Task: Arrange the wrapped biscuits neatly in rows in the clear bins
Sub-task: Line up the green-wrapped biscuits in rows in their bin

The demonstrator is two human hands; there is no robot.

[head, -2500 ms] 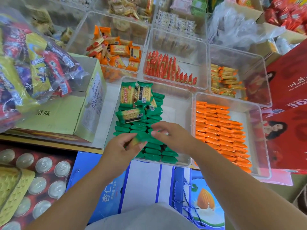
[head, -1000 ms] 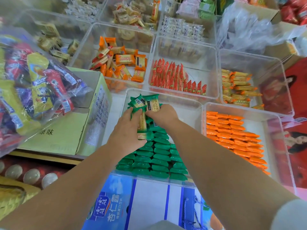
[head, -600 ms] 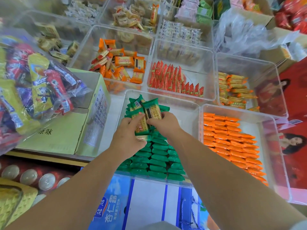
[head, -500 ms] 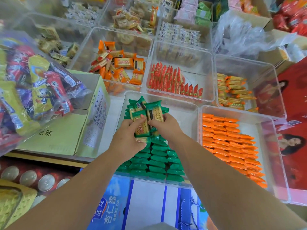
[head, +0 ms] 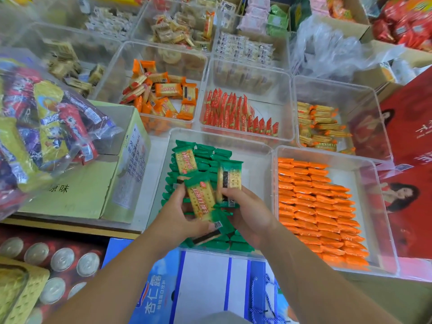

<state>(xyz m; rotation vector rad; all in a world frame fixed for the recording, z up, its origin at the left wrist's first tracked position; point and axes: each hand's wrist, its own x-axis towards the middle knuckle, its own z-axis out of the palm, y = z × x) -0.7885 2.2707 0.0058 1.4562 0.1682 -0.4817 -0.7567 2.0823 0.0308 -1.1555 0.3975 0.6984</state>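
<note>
Shop counter packed with clear bins; over the near clear bin (head: 261, 146) of green rows, left hand (head: 174, 220) grips one green biscuit pack (head: 201, 197), right hand (head: 247, 213) pinches another pack (head: 230, 178)

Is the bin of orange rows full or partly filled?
Partly filled: orange biscuits cover its left; the clear bin shows bare floor at right.

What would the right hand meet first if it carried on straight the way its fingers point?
Probably the green biscuit packet held in the left hand, just ahead of the right hand; depth is unclear.
</note>
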